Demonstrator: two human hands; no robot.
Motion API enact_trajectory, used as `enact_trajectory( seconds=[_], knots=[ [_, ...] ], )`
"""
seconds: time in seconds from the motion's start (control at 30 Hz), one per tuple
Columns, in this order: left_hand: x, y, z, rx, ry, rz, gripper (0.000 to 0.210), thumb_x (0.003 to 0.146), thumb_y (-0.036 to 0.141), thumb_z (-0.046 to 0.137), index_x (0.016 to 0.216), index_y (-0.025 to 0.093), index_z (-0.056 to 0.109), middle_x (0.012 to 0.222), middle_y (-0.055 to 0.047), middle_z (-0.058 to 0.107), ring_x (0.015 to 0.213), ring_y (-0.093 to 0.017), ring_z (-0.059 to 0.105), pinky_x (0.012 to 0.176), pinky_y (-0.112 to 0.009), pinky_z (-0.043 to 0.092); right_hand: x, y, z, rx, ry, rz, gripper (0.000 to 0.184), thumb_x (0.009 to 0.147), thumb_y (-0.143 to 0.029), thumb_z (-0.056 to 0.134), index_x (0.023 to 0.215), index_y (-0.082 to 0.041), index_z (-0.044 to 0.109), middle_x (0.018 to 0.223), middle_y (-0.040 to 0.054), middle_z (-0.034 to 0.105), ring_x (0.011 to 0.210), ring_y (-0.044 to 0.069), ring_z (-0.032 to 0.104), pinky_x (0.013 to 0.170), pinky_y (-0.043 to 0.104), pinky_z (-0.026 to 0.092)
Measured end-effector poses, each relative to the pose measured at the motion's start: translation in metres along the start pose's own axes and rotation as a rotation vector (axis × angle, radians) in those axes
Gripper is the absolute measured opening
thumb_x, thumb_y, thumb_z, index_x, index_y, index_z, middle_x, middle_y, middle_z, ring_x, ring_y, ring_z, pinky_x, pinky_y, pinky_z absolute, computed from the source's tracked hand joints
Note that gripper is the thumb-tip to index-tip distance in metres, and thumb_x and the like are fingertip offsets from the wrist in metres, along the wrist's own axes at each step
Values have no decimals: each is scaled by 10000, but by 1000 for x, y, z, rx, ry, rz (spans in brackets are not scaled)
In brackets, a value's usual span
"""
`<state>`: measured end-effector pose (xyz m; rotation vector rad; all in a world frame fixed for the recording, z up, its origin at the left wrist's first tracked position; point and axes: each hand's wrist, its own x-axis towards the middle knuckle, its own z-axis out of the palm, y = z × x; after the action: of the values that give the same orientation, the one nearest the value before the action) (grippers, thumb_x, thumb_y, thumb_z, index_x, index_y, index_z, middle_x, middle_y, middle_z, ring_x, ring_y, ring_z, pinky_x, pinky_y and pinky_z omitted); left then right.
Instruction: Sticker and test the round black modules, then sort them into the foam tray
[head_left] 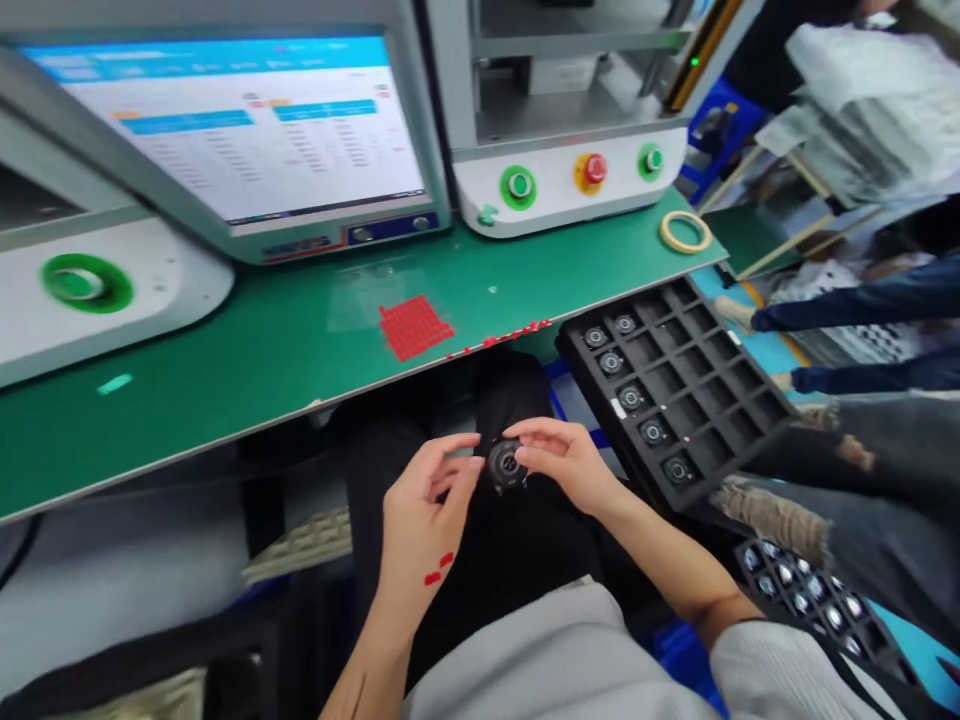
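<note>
A round black watch body (507, 465), its ringed back with small dots facing up, is held above my lap. My right hand (570, 462) grips it from the right, thumb on its face and index finger at the far edge. From the left, the curled thumb and index finger of my left hand (431, 495) meet its near-left rim; the exact contact is hard to see. Two small red stickers (439, 569) are stuck on the back of my left hand by the wrist.
A black compartment tray (705, 375) at my right holds several similar watch bodies. On the green bench (225, 350) lie a sheet of red stickers (415, 328) and a tape roll (685, 232). Behind stand a screen (247, 130) and a machine panel with buttons (577, 180). Other people's legs (870, 490) are at right.
</note>
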<state>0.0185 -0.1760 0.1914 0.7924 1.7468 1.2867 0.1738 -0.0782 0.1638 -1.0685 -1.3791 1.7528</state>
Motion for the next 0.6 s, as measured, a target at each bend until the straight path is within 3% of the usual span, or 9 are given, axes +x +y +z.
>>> enact_trajectory(
  seconds=[0.07,0.2,0.3,0.37,0.47,0.53,0.6],
  knots=[
    [8,-9,0,35,27,59,205,833,271,664,1012,182,707,934,-56,747,828,-170,732,711,-220,593,15,9,-41,-55,229,-6,351,679,-422,803,892,-147,750,689,6,660,582,104,609,525,225,545],
    [14,-12,1,-47,-6,156,182,768,93,524,743,187,677,798,-16,719,751,-145,699,708,-225,576,55,22,-138,-204,769,-66,266,749,-378,706,879,-155,644,642,-62,534,590,85,548,622,246,547],
    [14,-3,3,-56,-82,211,256,664,30,436,578,182,624,631,0,673,615,-121,642,611,-204,514,78,29,-184,-331,942,-35,133,751,-242,675,802,-152,592,598,-76,494,563,98,528,621,280,535],
    [12,4,4,-99,-103,222,265,606,33,401,494,179,592,534,0,636,528,-114,606,543,-202,473,85,29,-197,-425,958,-10,92,713,-150,676,747,-151,591,580,-67,508,558,113,531,619,299,521],
    [8,10,3,-201,-42,217,241,536,59,387,403,180,546,426,-5,570,404,-106,526,416,-201,366,90,21,-196,-579,935,-31,154,628,-49,688,614,-174,598,558,-43,506,624,155,552,672,332,492],
    [6,12,-1,-250,42,250,228,514,64,384,361,183,505,366,2,500,351,-94,450,372,-203,271,94,12,-180,-649,913,-78,275,563,8,705,495,-208,549,562,-15,491,739,205,577,691,344,469],
    [5,12,-7,-255,117,326,234,520,52,377,344,182,460,336,16,427,338,-80,385,373,-210,211,90,6,-146,-676,865,-138,367,501,57,730,442,-230,509,590,12,514,798,224,586,680,335,460]
  ],
)
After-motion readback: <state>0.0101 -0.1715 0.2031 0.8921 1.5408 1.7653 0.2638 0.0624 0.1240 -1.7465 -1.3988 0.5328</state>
